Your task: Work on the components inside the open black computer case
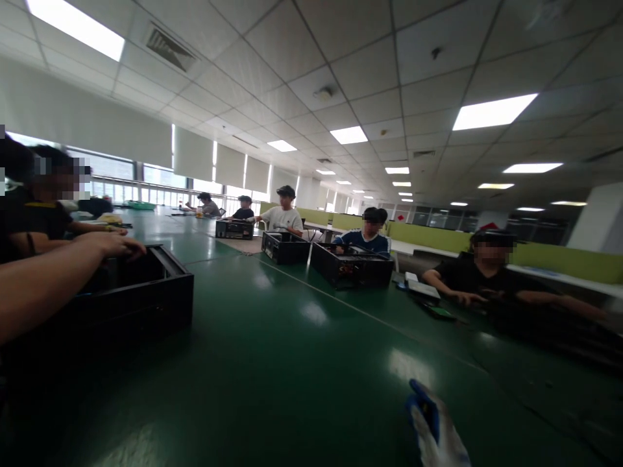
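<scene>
Only the tip of my right hand (pixel 435 431) shows at the bottom edge, in a white glove with blue fingertips. It hovers above the green table (pixel 292 363), blurred by motion, and nothing can be seen in it. My left hand is out of view. The nearest thing is a black open computer case (pixel 141 292) at the left. A co-worker's bare arm (pixel 58 272) reaches over that case with the hand on its top edge.
Several other people sit along both sides of the long table. More black computer cases (pixel 353 266) stand in front of them at the middle and far end. A person at the right (pixel 487 275) handles small parts near a white box (pixel 422 288).
</scene>
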Demonstrator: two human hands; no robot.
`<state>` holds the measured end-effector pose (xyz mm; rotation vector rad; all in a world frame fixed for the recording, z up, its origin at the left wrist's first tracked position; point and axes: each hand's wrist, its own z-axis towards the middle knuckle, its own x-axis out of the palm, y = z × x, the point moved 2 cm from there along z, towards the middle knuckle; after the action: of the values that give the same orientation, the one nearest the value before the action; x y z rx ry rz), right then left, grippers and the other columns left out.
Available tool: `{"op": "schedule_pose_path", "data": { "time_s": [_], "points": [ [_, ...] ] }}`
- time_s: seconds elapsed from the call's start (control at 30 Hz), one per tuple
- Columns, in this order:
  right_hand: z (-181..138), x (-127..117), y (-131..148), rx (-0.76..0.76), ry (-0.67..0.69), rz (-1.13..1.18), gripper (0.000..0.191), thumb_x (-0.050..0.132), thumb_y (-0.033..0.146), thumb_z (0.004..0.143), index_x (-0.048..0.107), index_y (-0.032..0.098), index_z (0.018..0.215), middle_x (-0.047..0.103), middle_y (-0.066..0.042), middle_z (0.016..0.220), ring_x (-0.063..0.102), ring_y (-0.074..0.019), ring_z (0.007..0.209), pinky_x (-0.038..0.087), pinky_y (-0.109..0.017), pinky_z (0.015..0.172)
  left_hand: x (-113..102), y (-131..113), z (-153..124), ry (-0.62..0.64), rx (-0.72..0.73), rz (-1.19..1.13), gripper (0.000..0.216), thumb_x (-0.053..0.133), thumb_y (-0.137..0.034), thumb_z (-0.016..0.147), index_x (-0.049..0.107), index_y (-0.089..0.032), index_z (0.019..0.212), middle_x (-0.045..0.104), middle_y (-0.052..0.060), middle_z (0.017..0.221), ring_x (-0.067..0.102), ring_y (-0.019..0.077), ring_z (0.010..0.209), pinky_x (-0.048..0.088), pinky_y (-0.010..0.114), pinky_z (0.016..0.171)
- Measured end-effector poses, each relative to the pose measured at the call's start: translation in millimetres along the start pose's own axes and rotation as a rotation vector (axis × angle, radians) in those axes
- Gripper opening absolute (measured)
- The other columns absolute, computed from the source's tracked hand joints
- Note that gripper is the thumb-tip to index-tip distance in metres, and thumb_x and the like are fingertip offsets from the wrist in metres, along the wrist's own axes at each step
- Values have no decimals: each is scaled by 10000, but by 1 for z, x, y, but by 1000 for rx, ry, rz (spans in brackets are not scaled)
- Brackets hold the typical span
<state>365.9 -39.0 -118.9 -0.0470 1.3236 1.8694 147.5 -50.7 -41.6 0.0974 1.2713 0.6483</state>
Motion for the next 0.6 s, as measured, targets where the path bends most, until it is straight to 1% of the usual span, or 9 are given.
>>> {"op": "schedule_pose_path", "data": {
  "time_s": [0.07,0.13,0.2,0.27,0.3,0.37,0.43,0.5,0.6],
  "points": [
    [11,-13,-7,56,-47,-18,668,429,725,852,561,254,1306,675,-117,1042,655,-361,1024,497,-590,973,-10,-15,9,-187,21,-124,392,483,-445,875,763,-311,1113,695,70,1145,624,217,1157,545,309,821],
    [23,-38,-16,143,-113,-46,759,382,743,865,499,194,1376,657,-156,1073,650,-376,992,498,-618,943,-25,-7,14,-304,4,-203,324,512,-351,911,707,-292,1163,692,63,1169,581,214,1220,521,342,971],
    [35,-69,-24,282,-196,-81,838,301,749,885,425,141,1449,631,-208,1156,628,-411,1052,476,-647,959,-46,35,13,-398,-193,-257,308,477,-266,945,644,-222,1200,680,71,1185,558,210,1234,453,366,1090],
    [43,-96,-32,457,-266,-103,878,232,726,905,356,95,1502,575,-270,1285,575,-453,1174,435,-659,1013,-64,101,5,-441,-555,-244,259,418,-244,990,619,-208,1150,661,76,1195,563,207,1191,457,360,1063],
    [46,-106,-34,528,-284,-102,883,216,708,912,332,76,1517,538,-293,1343,542,-466,1230,417,-654,1039,-70,134,1,-427,-625,-212,282,360,-249,1021,607,-185,1141,647,104,1204,565,226,1166,465,388,1035],
    [49,-113,-37,584,-271,-81,876,211,686,917,319,67,1527,511,-302,1384,519,-471,1268,406,-641,1060,-72,189,-6,-338,-655,-170,306,335,-277,1052,619,-172,1092,655,111,1152,570,238,1133,460,418,1027],
    [51,-109,-38,528,-211,-49,889,232,722,902,350,96,1520,562,-269,1324,568,-455,1202,437,-638,1027,-64,220,-13,-178,-615,-142,270,416,-296,1053,645,-158,1009,673,84,1022,609,220,1028,492,412,980],
    [52,-103,-39,438,-148,-28,934,243,789,871,385,124,1511,611,-236,1248,616,-432,1117,473,-629,983,-51,229,-19,-9,-595,-104,222,533,-310,1027,653,-139,953,666,48,915,638,189,903,537,390,899],
    [51,-99,-43,418,-119,-10,983,233,826,846,379,128,1523,614,-235,1257,626,-423,1106,496,-617,957,-43,218,-21,151,-594,-33,239,611,-357,1000,650,-122,1009,663,46,950,652,179,871,570,388,842]
  ]
}}
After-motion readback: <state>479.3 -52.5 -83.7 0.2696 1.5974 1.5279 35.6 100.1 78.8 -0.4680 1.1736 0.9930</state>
